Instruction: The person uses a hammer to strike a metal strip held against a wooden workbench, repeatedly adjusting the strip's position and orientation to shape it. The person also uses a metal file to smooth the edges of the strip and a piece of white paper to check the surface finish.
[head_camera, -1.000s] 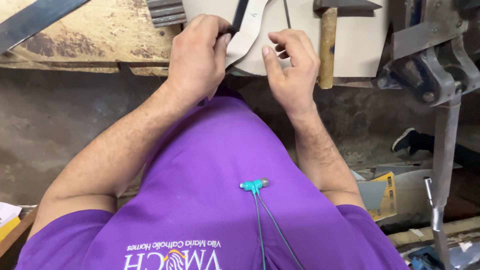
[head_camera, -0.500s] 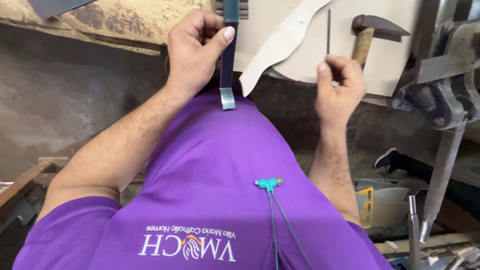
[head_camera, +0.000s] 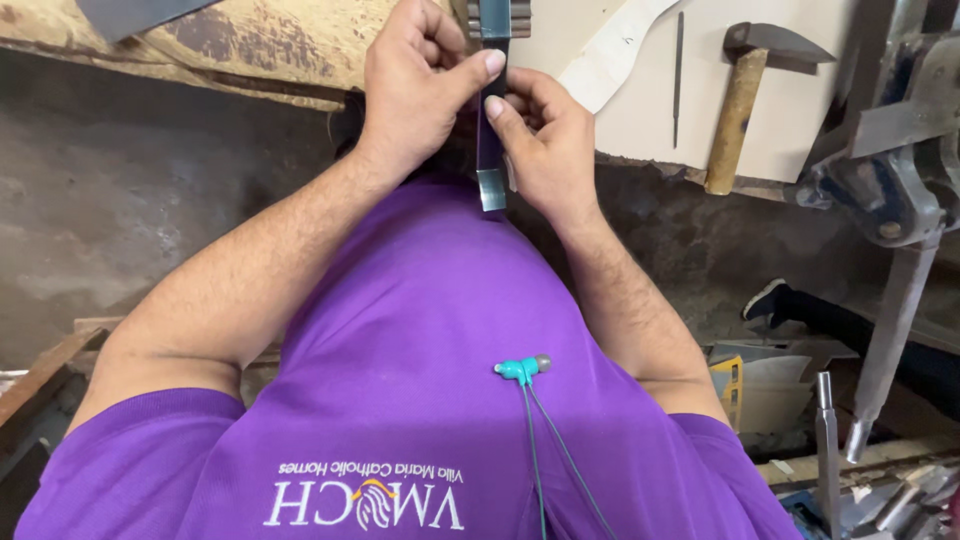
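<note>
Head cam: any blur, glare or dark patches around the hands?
Head view: left hand and right hand sharp, holding the metal strip; its lower end glints; deep shadow under the workbench; hammer evenly lit.

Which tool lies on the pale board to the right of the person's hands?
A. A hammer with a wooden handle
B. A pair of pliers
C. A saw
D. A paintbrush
A: a hammer with a wooden handle and a dark metal head lies on the pale board, beside a thin metal file.
</note>
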